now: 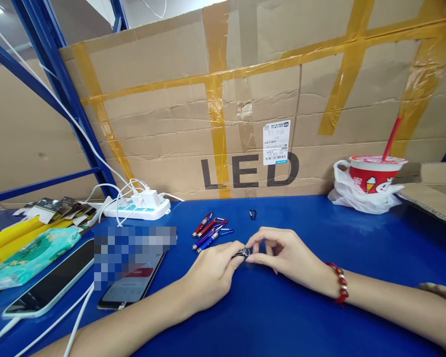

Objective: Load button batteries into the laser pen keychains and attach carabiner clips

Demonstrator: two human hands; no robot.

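Near the middle of the blue table, my left hand (216, 270) is closed around a small dark metallic item (242, 253), whose end sticks out between thumb and forefinger. From the right, my right hand (282, 250) pinches the same end with thumb and index fingertips; its other fingers are curled. Beyond my left hand lie several small cylinders with clips: red ones (204, 224), a purple one (205, 241) and a blue one (208, 242). A black carabiner (252, 214) lies alone behind my right hand.
Two phones (52, 282) (134, 285) with white cables lie at the left, beside yellow and teal packets (33, 258). A white power strip (141, 207) stands behind them. A red cup (375, 174) in a plastic bag sits at the back right, before a large cardboard box (163, 124).
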